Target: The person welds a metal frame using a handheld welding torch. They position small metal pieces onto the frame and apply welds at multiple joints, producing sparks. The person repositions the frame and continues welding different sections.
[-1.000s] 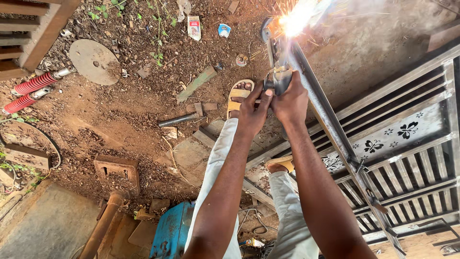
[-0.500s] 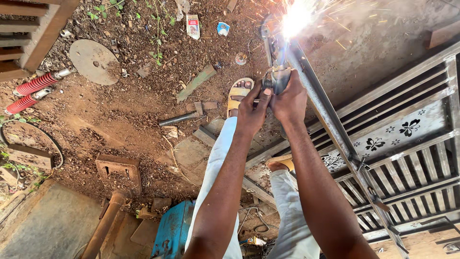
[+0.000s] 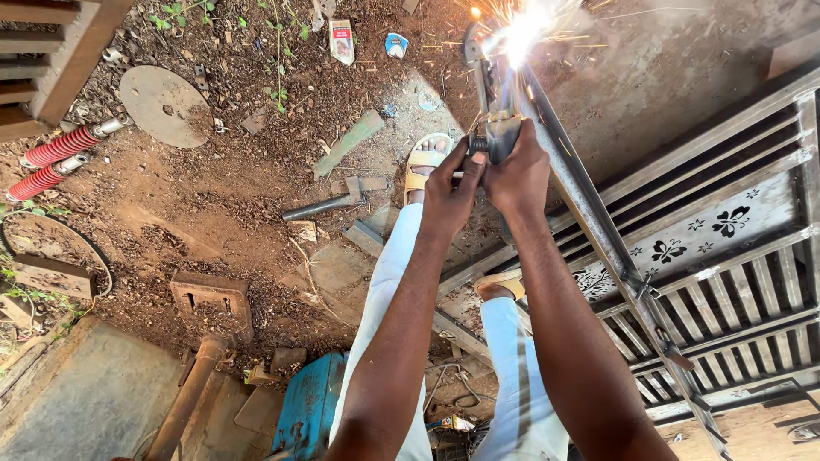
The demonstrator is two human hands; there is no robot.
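Down low, a blue box (image 3: 309, 410) sits by the legs. Further out, the left hand (image 3: 450, 198) and right hand (image 3: 518, 175) are both clamped around a grinder (image 3: 498, 135), pressed against a long metal bar (image 3: 598, 230), and beyond it sparks (image 3: 521, 26) are flying over the dirt ground (image 3: 222, 196).

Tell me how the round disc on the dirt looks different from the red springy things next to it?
The round disc is flat, grey-brown and a single piece, while the red springs are long, ribbed, bright red, and a pair with silver metal ends. The disc lies nearer the weeds, the springs nearer the picture's edge. Both lie on bare dirt.
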